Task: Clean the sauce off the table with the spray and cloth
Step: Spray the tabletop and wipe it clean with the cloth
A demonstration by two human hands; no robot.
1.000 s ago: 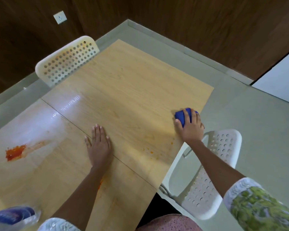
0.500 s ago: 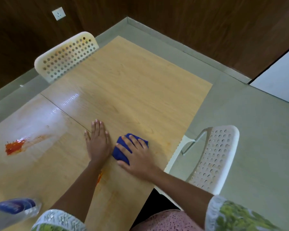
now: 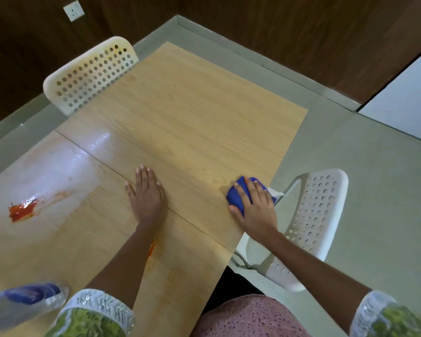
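Two hands are working the surface right now, and we're wiping with the right hand, which is pressing down on the bunched blue cloth with fingers curled over it. Half a second ago that cloth was sitting right beside our left hand; now it's swung back out to the right edge, near the white chair, so we're going back and forth over the same strip. That patch is looking pretty clean, so we reckon this part's nearly done. Our left hand is lying flat, fingers straight, holding nothing, just bracing.

We're still leaving the big red sauce blob untouched on the far left, plus an orange streak by our left forearm. The spray bottle is lying at the near left corner; its blue label is too blurred to read.
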